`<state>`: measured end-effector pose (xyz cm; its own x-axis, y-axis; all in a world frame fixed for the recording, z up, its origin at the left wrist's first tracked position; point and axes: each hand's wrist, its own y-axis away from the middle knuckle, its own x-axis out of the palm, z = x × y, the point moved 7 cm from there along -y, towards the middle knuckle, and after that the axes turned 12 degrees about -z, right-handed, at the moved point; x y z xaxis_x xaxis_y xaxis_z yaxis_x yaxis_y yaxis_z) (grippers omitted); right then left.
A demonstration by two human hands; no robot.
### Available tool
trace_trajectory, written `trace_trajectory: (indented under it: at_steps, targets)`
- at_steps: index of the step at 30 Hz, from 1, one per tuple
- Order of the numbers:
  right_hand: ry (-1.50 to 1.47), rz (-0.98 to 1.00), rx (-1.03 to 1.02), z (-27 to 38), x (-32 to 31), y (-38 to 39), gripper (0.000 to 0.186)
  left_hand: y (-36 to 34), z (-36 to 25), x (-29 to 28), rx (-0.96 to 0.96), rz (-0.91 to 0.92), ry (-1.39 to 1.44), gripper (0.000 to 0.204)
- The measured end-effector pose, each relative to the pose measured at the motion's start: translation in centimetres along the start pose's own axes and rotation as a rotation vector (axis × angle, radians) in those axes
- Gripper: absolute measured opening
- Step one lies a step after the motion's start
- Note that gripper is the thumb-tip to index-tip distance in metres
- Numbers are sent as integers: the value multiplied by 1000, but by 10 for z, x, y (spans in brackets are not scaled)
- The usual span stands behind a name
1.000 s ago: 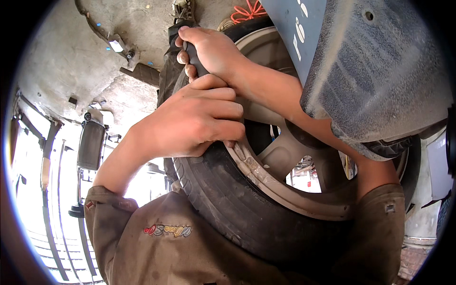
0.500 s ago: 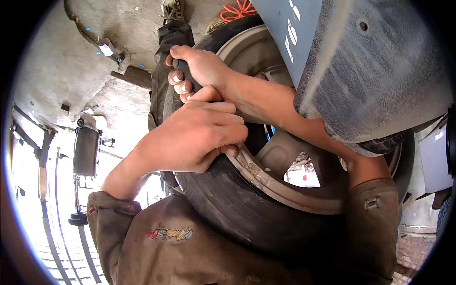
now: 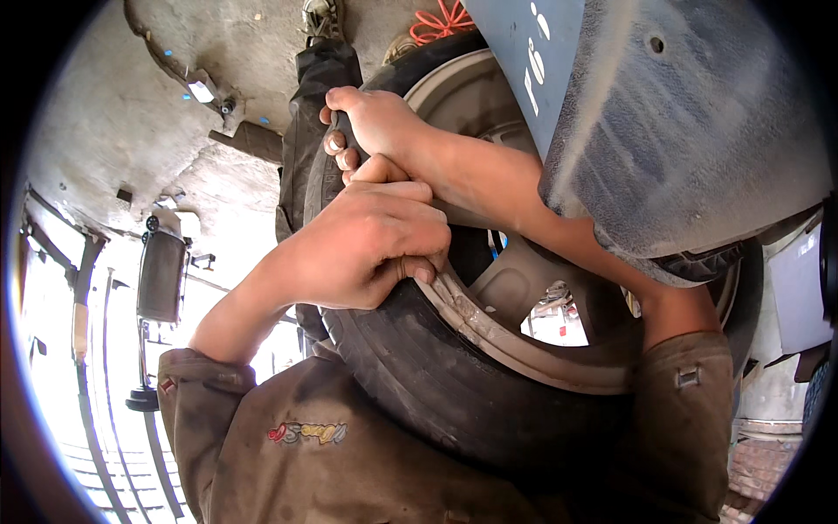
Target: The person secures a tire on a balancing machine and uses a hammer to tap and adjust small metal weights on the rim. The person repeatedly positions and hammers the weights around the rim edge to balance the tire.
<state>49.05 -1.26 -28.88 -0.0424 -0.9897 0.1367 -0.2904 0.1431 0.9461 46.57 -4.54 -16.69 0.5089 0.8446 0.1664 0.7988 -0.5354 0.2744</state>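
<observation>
My right hand (image 3: 375,127) is closed around the dark handle (image 3: 344,127) of a hand tool, near the upper left edge of the wheel. The tool's working end is hidden behind my hands. Just below, my left hand (image 3: 371,234) is closed with its fingers curled at the edge of the rim, touching the right wrist area. Whatever lies inside these fingers is hidden. Under both hands is a black tyre (image 3: 436,375) on a grey-bronze spoked rim (image 3: 515,358), with a worn, whitish patch along the rim edge (image 3: 454,301).
A dusty dark wheel-arch liner (image 3: 681,131) and a blue-grey body panel (image 3: 524,52) hang over the wheel at the right. Beyond lies an orange coiled hose (image 3: 441,24). A dark trouser leg (image 3: 325,74) stands left of the tyre. A dark stand (image 3: 163,275) is farther left.
Both hands keep their grip at nearly the same place on the wheel. The left hand has shifted very slightly; the whole view has moved a little.
</observation>
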Motion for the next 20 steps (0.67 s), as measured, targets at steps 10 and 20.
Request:
trace_trajectory:
  at_steps: [10,20]
  targets:
    - [48,-75,-480,57,-33,16,27,-12,-8,-14,241,-100,-135,15]
    - [329,-84,-747,54,-92,-7,49,-7,6,-15,272,-257,56,14]
